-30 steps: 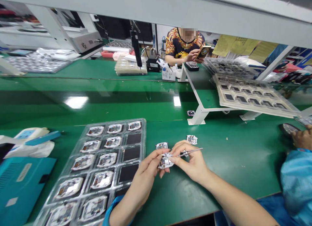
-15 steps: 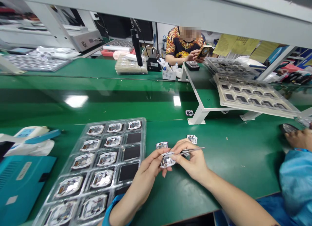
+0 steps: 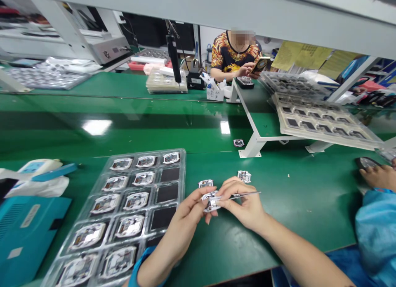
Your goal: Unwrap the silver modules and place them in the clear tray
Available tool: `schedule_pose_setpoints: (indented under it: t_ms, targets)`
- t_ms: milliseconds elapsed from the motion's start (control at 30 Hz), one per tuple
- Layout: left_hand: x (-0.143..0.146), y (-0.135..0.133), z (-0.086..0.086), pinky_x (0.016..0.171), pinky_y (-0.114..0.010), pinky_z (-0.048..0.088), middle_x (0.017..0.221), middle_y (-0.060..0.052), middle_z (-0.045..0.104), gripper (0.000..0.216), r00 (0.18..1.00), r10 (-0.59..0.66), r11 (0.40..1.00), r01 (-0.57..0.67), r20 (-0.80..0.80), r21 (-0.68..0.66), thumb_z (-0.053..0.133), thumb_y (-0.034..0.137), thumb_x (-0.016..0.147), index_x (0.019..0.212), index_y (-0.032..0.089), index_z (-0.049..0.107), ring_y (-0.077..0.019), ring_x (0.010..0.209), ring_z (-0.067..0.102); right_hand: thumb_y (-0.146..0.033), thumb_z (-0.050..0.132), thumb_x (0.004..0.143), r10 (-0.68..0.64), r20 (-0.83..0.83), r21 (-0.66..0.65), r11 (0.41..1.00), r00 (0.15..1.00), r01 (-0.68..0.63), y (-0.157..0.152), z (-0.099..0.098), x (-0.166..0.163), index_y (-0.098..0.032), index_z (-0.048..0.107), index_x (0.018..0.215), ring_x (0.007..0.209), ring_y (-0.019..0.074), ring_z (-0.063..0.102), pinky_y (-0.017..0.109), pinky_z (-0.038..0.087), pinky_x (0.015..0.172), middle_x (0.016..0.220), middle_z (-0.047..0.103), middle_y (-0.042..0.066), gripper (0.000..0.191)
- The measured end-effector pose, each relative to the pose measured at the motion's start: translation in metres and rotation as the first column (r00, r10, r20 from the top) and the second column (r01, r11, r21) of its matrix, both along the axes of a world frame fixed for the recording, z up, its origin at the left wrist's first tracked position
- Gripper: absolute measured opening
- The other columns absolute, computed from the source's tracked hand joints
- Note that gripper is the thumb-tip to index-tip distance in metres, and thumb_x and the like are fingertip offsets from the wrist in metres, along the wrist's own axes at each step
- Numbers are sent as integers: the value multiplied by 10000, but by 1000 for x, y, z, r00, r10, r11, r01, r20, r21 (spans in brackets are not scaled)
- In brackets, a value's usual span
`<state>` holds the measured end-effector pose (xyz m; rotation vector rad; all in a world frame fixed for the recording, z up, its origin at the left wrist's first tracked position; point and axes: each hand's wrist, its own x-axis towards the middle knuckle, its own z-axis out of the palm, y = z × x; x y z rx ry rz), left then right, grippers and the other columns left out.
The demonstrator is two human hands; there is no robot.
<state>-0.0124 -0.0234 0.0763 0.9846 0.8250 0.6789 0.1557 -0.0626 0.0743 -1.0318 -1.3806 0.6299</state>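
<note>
My left hand (image 3: 189, 210) is closed on the edge of a small white-framed electronic module (image 3: 210, 204), shaped like a smartwatch housing, held above the green bench. In my right hand (image 3: 244, 206) is a pair of thin metal tweezers (image 3: 249, 194), its pointed end sticking out to the right. The fingertips of that hand touch the module's inner face. Exactly what they press there is too small to see. Behind my hands lie two similar modules, one (image 3: 206, 183) at left and one (image 3: 244, 176) at right.
A clear plastic tray (image 3: 183, 165) at left holds several modules; some right-column pockets show only black pads. Another module (image 3: 238, 143) lies by the white stand (image 3: 253, 146). Stacked trays (image 3: 328, 135) rest on it. A co-worker's hand (image 3: 379, 177) is at right; a person sits opposite.
The tweezers have tilted slightly, their pointed end dropping a little. My right fingers have shifted slightly over the module. Both hands keep their hold.
</note>
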Motion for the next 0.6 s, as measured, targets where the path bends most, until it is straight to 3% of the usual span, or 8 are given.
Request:
schedule_pose_setpoints:
  t_ms: [167,300,600]
  targets:
    - [-1,1,-8,585,-268,423,719,-25,669,341,998,-30,991,38,-62,131,604,374,899,1138,135,647,-153,632,557,-269,767,817,-43,-155,-174,985,987,15,-1,-3,0,-196,672,798,816,146,688,274,550,763,839,719,32,120]
    - [-2,2,-10,614,-277,449,760,-29,671,331,993,-38,974,61,-111,216,568,359,913,1155,143,632,-159,652,577,-265,767,803,-68,-184,-241,970,981,22,-2,-6,0,-190,668,798,808,145,685,263,540,751,836,712,30,124]
    - [-3,1,-10,608,-274,462,794,-38,676,311,990,-56,965,88,-131,248,572,332,900,1152,164,644,-169,681,597,-297,799,774,-49,-341,-326,943,939,-70,0,-9,-2,-186,665,782,770,140,689,256,536,715,822,732,21,174]
